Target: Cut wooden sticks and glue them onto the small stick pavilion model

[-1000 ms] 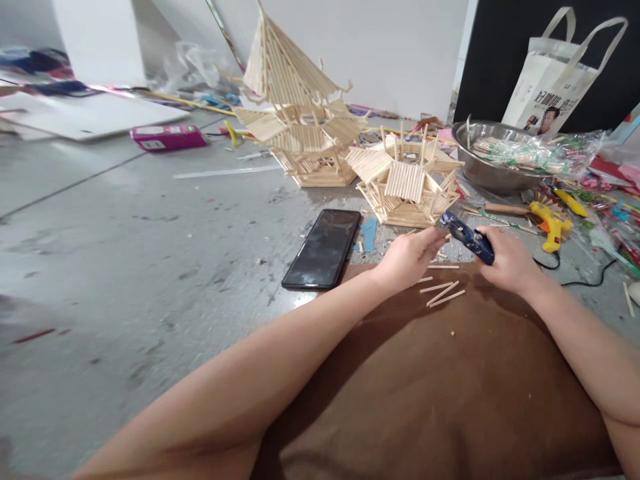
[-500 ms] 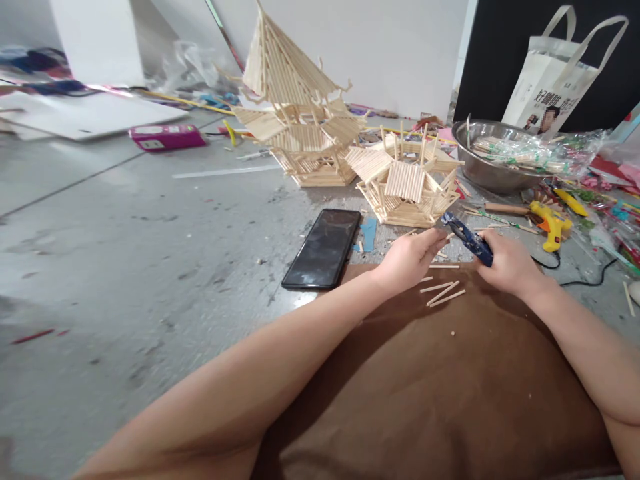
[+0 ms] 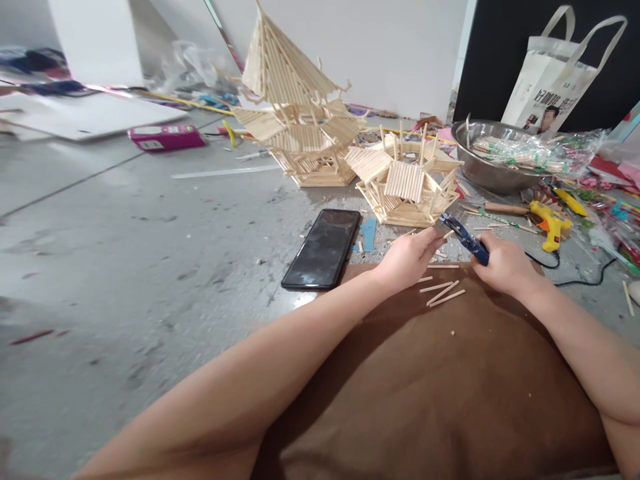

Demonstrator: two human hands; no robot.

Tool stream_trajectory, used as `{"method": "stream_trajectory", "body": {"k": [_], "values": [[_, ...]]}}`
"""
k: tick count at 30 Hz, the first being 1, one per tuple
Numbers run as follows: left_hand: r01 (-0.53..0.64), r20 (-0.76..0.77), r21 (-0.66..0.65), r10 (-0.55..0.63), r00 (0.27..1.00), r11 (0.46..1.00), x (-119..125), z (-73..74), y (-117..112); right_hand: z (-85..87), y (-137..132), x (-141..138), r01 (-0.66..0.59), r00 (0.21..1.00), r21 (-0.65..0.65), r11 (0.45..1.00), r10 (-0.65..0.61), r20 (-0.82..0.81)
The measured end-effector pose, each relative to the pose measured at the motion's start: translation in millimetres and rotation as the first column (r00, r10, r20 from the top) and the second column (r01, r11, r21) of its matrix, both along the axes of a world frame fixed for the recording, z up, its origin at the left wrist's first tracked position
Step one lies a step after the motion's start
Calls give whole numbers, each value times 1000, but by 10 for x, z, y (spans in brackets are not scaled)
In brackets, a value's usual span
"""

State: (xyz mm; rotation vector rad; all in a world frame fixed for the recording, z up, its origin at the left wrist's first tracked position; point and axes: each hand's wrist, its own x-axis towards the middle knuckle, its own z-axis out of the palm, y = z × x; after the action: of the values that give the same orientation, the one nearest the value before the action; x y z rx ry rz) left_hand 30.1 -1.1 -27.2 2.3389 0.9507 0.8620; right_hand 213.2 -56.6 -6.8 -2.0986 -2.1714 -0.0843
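Note:
My left hand point(image 3: 411, 257) is closed, its fingertips pinching a short wooden stick point(image 3: 449, 235) whose pale end pokes out. Blue-handled pliers point(image 3: 465, 239) are gripped in my right hand point(image 3: 505, 265); their jaws point up and left, close by the stick. Several cut sticks point(image 3: 443, 292) lie on the brown cloth point(image 3: 450, 387) below my hands. Just beyond stands a small stick-built pavilion point(image 3: 405, 183) with flat roof panels and bare upright posts. Behind it to the left is a taller stick pagoda point(image 3: 300, 133) with a pointed roof.
A black phone point(image 3: 323, 250) lies left of my left hand by a blue patch point(image 3: 369, 233). To the right are a yellow glue gun point(image 3: 551, 223) with its cord, a steel bowl point(image 3: 487, 167) of bagged sticks, and a white bag point(image 3: 547, 87). A purple box point(image 3: 167, 137) sits far left.
The pliers and my right hand have shifted very slightly left. My left hand stays in nearly the same place, with the stick's end showing more plainly.

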Motion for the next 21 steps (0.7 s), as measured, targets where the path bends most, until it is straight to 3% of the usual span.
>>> {"method": "stream_trajectory", "body": {"k": [9, 14, 17, 21], "values": [[9, 5, -4, -9, 1000, 1000, 8, -1, 4, -43, 20, 9, 36, 999, 38, 999, -38, 37], [8, 110, -188, 13, 994, 982, 12, 10, 26, -23, 65, 62, 129, 989, 40, 991, -132, 66], [48, 259, -389, 59, 964, 920, 20, 13, 60, -71, 130, 165, 201, 973, 23, 979, -202, 108], [118, 432, -587, 187, 882, 801, 43, 20, 93, -165, 183, 248, 193, 970, 8, 981, -192, 147]]}}
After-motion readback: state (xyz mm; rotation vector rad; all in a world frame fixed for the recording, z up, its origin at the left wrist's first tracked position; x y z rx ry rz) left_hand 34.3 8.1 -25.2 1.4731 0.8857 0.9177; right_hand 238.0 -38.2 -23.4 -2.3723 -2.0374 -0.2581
